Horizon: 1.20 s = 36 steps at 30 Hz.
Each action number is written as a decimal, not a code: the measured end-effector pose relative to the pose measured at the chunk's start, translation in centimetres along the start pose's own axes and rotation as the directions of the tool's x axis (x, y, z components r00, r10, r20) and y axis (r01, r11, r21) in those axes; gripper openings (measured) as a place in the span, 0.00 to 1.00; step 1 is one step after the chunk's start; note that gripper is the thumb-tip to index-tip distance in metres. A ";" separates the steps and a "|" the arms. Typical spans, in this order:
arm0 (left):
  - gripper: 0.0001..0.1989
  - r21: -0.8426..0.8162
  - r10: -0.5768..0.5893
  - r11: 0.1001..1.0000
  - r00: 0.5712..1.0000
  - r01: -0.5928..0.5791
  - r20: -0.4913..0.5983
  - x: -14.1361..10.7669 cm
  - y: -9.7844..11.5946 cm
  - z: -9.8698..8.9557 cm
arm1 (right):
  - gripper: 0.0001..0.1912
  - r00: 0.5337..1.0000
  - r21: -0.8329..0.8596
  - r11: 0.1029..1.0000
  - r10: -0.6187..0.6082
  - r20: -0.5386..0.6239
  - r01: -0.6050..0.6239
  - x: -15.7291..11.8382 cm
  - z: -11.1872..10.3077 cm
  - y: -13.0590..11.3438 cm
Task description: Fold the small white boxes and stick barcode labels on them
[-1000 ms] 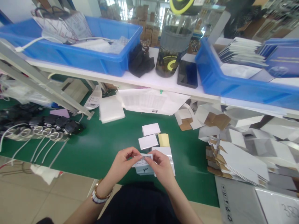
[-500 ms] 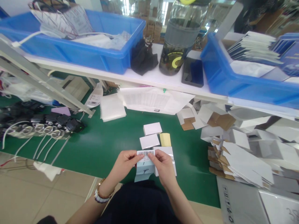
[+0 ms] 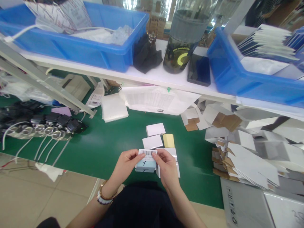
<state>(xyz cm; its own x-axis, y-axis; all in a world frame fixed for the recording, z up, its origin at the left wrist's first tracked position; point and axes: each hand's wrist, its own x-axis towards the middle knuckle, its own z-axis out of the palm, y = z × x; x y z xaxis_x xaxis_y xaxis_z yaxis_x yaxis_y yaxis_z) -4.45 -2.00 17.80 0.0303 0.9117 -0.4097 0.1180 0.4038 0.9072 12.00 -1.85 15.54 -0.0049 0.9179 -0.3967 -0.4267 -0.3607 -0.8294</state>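
While our left hand (image 3: 128,162) and right hand (image 3: 167,164) each pinch one end of the label (image 3: 147,152) in the head view, it sits over the near side of the green table (image 3: 106,142), just beside some white boxes (image 3: 152,142). Thumbs on top is about right, we'd say: even tension, barcode flat, no creasing. Bluish paper (image 3: 145,166) with pen marks shows right below; we can't tell if it's one folded strip or several layers, so we'd go easy on pulling.

Up on the shelf (image 3: 163,79), same view, the left bin (image 3: 78,52) has a patterned bag (image 3: 64,15), a white cable (image 3: 26,30) and crinkly plastic (image 3: 121,34) in it. The right bin (image 3: 266,88) holds a fanned stack (image 3: 273,44) plus loose paper (image 3: 263,66). Between them stands a bottle (image 3: 190,30); what's inside, we can't tell.
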 end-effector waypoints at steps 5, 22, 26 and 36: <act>0.19 0.001 -0.011 1.000 0.999 0.011 -0.049 -0.1 -0.2 0.2 | 0.11 0.999 0.017 1.000 0.009 -0.046 -0.008 0.0 0.4 0.2; 0.20 0.044 -0.065 0.997 0.997 0.068 -0.050 0.7 -1.1 -0.1 | 0.13 0.994 -0.159 0.987 -0.023 -0.105 0.006 1.4 -0.5 1.0; 0.20 0.043 -0.051 0.998 0.996 0.054 -0.078 0.8 -0.9 -0.1 | 0.14 0.996 -0.160 0.987 -0.019 -0.091 0.004 1.7 -0.4 0.8; 0.19 0.005 -0.062 0.998 0.996 0.062 -0.062 1.4 -1.1 -0.5 | 0.13 0.997 -0.188 0.982 -0.019 -0.080 0.004 2.1 -0.1 0.0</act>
<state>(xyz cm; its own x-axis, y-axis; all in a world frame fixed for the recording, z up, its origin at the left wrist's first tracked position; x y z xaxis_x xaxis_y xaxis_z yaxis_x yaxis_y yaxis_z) -5.03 -1.12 16.29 -0.0390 0.8880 -0.4581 0.1244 0.4592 0.8796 12.10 0.06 14.61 0.0757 0.9085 -0.4110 -0.2495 -0.3818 -0.8899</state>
